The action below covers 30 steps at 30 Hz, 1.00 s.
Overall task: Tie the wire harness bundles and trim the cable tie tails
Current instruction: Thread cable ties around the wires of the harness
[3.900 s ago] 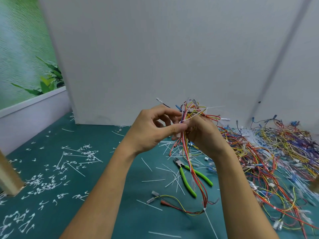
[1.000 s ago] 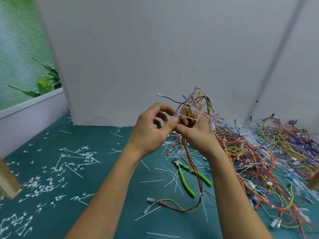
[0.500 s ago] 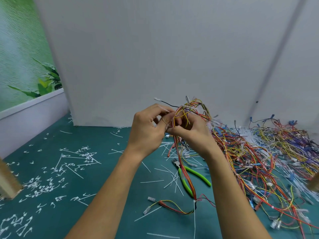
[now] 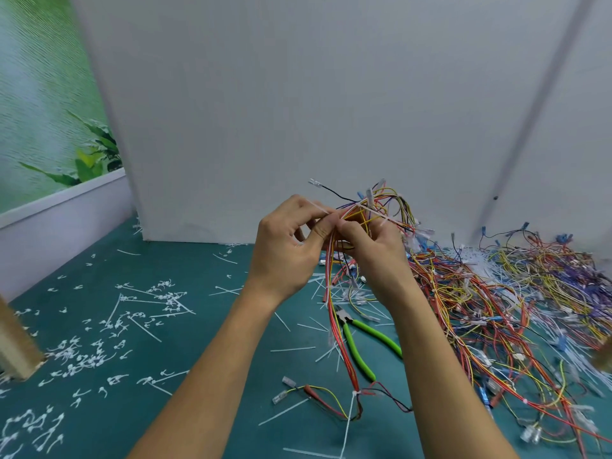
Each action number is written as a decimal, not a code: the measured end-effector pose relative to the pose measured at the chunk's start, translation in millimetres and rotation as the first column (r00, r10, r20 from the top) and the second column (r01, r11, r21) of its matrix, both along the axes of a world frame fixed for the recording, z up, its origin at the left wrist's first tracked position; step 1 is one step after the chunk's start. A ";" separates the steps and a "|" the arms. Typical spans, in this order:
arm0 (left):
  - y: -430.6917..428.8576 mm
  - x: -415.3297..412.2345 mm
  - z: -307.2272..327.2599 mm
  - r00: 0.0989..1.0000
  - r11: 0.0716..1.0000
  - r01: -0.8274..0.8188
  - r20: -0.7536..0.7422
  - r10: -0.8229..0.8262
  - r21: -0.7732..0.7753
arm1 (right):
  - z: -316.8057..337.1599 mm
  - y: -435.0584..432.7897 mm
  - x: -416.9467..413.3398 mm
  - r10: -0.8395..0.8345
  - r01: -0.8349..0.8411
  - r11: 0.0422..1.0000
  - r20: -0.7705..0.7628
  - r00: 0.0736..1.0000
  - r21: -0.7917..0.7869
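Two bare hands work at chest height over a teal surface (image 4: 185,366) littered with clipped white tie tails (image 4: 155,303). At far left, scattered offcuts lie thick near a wooden post (image 4: 13,346), a sign that many ties are already trimmed. Toward the centre, the left hand (image 4: 284,246) has its grip pressed together, thumb and forefinger pinching the free end of a white cable tie (image 4: 371,210). Just beside it, touching at the fingertips, the right hand (image 4: 374,253) closes its grip around the held wire harness bundle (image 4: 334,293), a sheaf of red, orange and yellow wires that hangs from the hands to the surface.

Lower on that bundle a second tie (image 4: 356,393) is cinched, its long white tail untrimmed and pointing toward the viewer. The upper tie appears to be in the tightening stage; whether it is fully locked cannot be told. Both tails seem left to cut. Green-handled cutters (image 4: 361,346) lie on the surface below the hands, partly crossed by the hanging wires, so the bundle may need shifting before the tool is lifted.

At right, a large tangle of harnesses (image 4: 516,303) spreads across the surface, with loose white ties mixed in, suggesting much work remains. A plain white wall (image 4: 298,94) stands behind.
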<state>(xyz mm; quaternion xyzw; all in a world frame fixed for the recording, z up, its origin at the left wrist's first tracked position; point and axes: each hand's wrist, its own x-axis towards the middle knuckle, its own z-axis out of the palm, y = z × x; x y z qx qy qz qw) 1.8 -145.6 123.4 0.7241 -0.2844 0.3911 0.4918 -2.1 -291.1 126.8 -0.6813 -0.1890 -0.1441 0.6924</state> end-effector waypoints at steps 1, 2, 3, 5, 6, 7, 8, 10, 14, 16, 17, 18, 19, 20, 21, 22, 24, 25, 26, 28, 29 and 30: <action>-0.3 0.3 -0.2 1.000 1.000 -0.004 0.011 0.004 0.003 | 1.0 0.0 -0.6 -0.018 0.018 1.000 0.017 1.000 0.015; -0.4 0.7 -0.6 1.000 1.000 -0.005 0.019 0.005 0.007 | 1.3 0.1 -1.0 -0.030 0.029 0.999 0.028 0.999 0.028; -0.3 1.2 -0.8 1.000 1.000 -0.003 0.023 0.003 0.010 | 1.5 0.8 -1.3 -0.033 0.031 0.999 0.034 0.999 0.039; 1.0 1.9 -0.7 1.000 1.000 0.000 0.028 -0.001 0.016 | 1.7 1.7 -2.0 -0.027 0.026 0.998 0.029 0.999 0.065; 1.7 2.1 -0.7 1.000 1.000 0.001 0.028 -0.002 0.022 | 1.2 1.4 -1.6 -0.026 0.024 0.997 0.020 0.999 0.079; 1.9 2.0 -0.6 1.000 0.999 0.000 0.028 -0.001 0.032 | 0.6 0.9 -0.7 -0.025 0.024 0.995 0.010 1.000 0.095; 1.6 1.6 -0.6 1.000 0.999 -0.001 0.031 0.000 0.045 | 0.1 -0.4 0.0 -0.022 0.022 0.994 -0.001 1.000 0.111; 0.0 0.3 -0.5 0.999 0.998 0.005 0.039 -0.007 0.064 | -1.5 -2.7 2.4 -0.004 0.007 0.992 -0.019 1.000 0.129; -1.5 -2.3 0.4 0.999 0.996 0.010 0.047 -0.014 0.085 | -0.8 -2.8 2.5 0.021 -0.015 0.991 -0.046 0.999 0.131; -1.5 -3.6 0.6 0.999 0.997 0.019 0.028 -0.021 0.077 | 0.7 -3.0 0.6 0.023 -0.018 0.993 -0.042 0.999 0.116; -1.3 -4.3 0.7 0.999 0.997 0.025 0.018 -0.026 0.067 | 1.5 -2.9 -0.4 0.026 -0.022 0.994 -0.035 0.999 0.107; -0.9 -5.0 0.8 1.000 0.998 0.029 0.010 -0.030 0.057 | 2.2 -3.0 -1.5 0.032 -0.029 0.995 -0.027 0.999 0.097; -0.5 -5.4 0.8 0.999 0.998 0.035 0.001 -0.035 0.047 | 2.6 -2.9 -2.2 0.039 -0.037 0.995 -0.020 0.999 0.088; -0.4 -5.7 1.0 0.999 0.999 0.036 -0.011 -0.036 0.037 | 3.3 -3.1 -2.9 0.045 -0.044 0.996 -0.015 0.999 0.082; -0.3 -5.0 0.8 0.999 0.999 0.041 -0.029 -0.040 0.025 | 3.9 -3.3 -3.2 0.050 -0.048 0.996 -0.012 0.999 0.077; -0.6 -4.7 0.6 0.997 0.999 0.046 -0.059 -0.046 0.007 | 4.2 -4.0 -3.3 0.051 -0.050 0.996 -0.009 0.999 0.070; -2.1 -4.2 -0.2 0.987 0.995 0.077 -0.139 -0.085 -0.062 | 4.2 -5.3 -3.0 0.050 -0.050 0.997 -0.009 0.999 0.063; -2.0 -4.0 -0.1 0.977 0.990 0.097 -0.178 -0.115 -0.103 | 4.2 -6.1 -2.5 0.052 -0.051 0.997 -0.015 0.999 0.063; -1.1 -3.5 0.4 0.968 0.985 0.112 -0.211 -0.139 -0.134 | 3.8 -7.1 -2.0 0.057 -0.055 0.997 -0.022 0.998 0.057; 2.7 -2.9 2.7 0.955 0.980 0.133 -0.247 -0.167 -0.148 | 2.3 -8.6 -0.2 0.060 -0.060 0.998 -0.036 0.998 0.012; 5.0 -3.2 4.5 0.956 0.982 0.141 -0.241 -0.169 -0.128 | 1.6 -8.9 0.5 0.050 -0.051 0.998 -0.032 0.998 -0.037; 6.9 -3.8 6.3 0.965 0.988 0.128 -0.220 -0.144 -0.084 | 0.6 -8.9 1.1 0.027 -0.029 0.993 -0.018 0.999 -0.111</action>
